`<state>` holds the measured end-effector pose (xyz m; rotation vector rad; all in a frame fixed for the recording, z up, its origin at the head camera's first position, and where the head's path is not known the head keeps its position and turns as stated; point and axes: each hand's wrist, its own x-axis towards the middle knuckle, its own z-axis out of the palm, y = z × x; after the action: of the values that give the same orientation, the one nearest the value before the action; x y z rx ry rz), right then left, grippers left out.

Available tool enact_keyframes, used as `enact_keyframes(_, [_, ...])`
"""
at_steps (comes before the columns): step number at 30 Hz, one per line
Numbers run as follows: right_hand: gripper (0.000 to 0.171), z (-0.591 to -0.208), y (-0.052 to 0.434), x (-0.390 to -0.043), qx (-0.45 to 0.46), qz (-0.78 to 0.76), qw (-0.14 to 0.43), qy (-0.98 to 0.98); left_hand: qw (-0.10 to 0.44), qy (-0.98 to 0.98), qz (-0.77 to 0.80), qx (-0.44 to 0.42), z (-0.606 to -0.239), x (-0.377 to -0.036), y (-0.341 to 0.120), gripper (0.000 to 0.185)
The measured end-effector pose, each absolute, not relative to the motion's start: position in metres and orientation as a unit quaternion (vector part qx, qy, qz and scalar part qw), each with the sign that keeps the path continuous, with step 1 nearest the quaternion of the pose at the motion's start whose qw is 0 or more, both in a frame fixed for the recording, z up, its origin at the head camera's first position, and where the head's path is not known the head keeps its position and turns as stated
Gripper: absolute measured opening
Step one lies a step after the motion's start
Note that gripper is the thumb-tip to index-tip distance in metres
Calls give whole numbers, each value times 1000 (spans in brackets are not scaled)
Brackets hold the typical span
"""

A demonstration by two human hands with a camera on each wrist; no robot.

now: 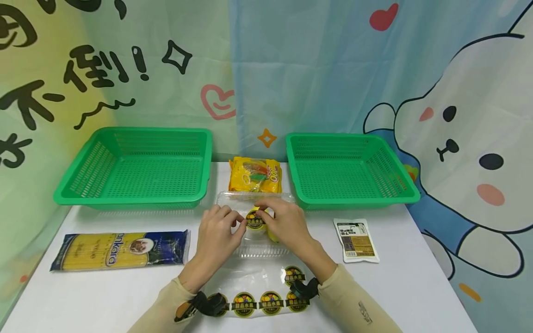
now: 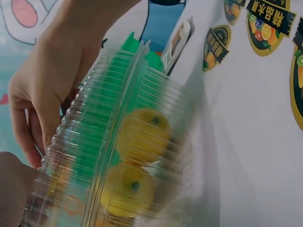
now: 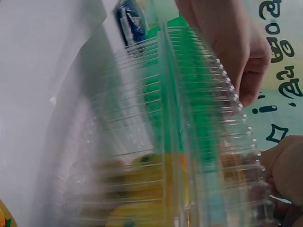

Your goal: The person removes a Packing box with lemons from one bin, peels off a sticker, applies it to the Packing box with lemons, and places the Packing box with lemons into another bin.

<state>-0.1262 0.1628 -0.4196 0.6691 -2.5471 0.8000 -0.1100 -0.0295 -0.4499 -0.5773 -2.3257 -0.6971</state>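
Note:
A round black-and-gold fruit sticker [image 1: 255, 220] lies over the lid of a clear plastic clamshell box [image 1: 266, 251]. My left hand [image 1: 220, 231] has thumb and index finger curled at the sticker's left edge. From the other side my right hand [image 1: 288, 224] reaches over the lid, its thumb and index finger at the sticker's upper right. Through the box's ribbed wall, round yellow fruits [image 2: 143, 135] with green stem ends show in the left wrist view. The fingertips are hidden in both wrist views.
In front of the box lies a sheet of stickers [image 1: 258, 282]. Green baskets stand back left [image 1: 137, 200] and back right [image 1: 354, 200]. A yellow snack packet [image 1: 255, 175] sits behind the box, a spaghetti pack [image 1: 120, 249] left, a white pouch [image 1: 356, 240] right.

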Motion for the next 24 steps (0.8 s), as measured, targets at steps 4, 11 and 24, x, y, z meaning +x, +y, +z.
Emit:
enact_keyframes(4, [18,-423,162,-127,244,276,201,-908,308,-890,-258,-213,-449,-110,-28,18])
enact_keyframes(11, [17,-429,161,-128,247,260,205,-911,291,-904,-250,-189,-448,-108,-27,15])
enact_keyframes(24, [21,-429,161,-128,182,257,168,-934,326,-899,-211,-203,-453,-106,-30,9])
